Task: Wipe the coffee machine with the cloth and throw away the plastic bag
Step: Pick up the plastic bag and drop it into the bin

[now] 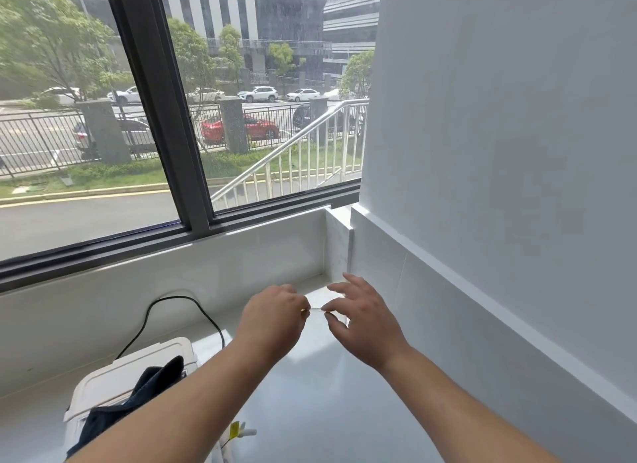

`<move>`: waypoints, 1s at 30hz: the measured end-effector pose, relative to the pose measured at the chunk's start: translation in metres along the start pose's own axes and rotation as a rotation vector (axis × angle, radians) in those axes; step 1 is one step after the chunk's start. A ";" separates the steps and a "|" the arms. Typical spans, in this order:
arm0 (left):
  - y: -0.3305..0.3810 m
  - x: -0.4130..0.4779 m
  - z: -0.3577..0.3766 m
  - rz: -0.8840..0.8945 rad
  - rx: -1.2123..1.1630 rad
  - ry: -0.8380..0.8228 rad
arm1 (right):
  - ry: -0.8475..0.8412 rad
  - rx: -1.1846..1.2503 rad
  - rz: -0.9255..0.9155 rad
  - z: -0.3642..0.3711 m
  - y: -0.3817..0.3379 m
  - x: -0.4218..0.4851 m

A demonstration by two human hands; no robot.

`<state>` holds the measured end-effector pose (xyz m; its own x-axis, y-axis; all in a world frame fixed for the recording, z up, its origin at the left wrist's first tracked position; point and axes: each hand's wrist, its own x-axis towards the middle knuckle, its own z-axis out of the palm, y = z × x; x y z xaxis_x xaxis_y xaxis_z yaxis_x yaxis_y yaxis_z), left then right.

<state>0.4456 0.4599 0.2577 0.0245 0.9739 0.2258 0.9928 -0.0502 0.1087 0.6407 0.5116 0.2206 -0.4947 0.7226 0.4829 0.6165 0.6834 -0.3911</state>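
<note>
Plastic bag (pixel 316 310) hangs between your hands as a thin clear strip (only that edge shows, so the rest is a guess), with its long axis running left to right above the counter (pixel 310 411). Your left hand (pixel 272 321) pinches one end with curled fingers. Your right hand (pixel 362 321) pinches the other between thumb and forefinger, its remaining fingers spread. The dark cloth (pixel 138 393) lies draped on the white coffee machine (pixel 113 380), below and left of your left hand, so that arm is nearer. A black cable (pixel 172 298) loops behind the machine. The pale, glossy counter ends in a corner between the window (pixel 162 100) and the wall (pixel 499 152).
</note>
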 end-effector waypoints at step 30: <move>-0.028 -0.077 -0.072 0.299 -0.017 0.160 | -0.158 -0.389 0.224 -0.053 -0.121 -0.069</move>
<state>0.4072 0.3705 0.3065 0.2943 0.8684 0.3991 0.9424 -0.3332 0.0302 0.6329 0.3731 0.2761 -0.3918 0.8755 0.2829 0.8875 0.4407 -0.1347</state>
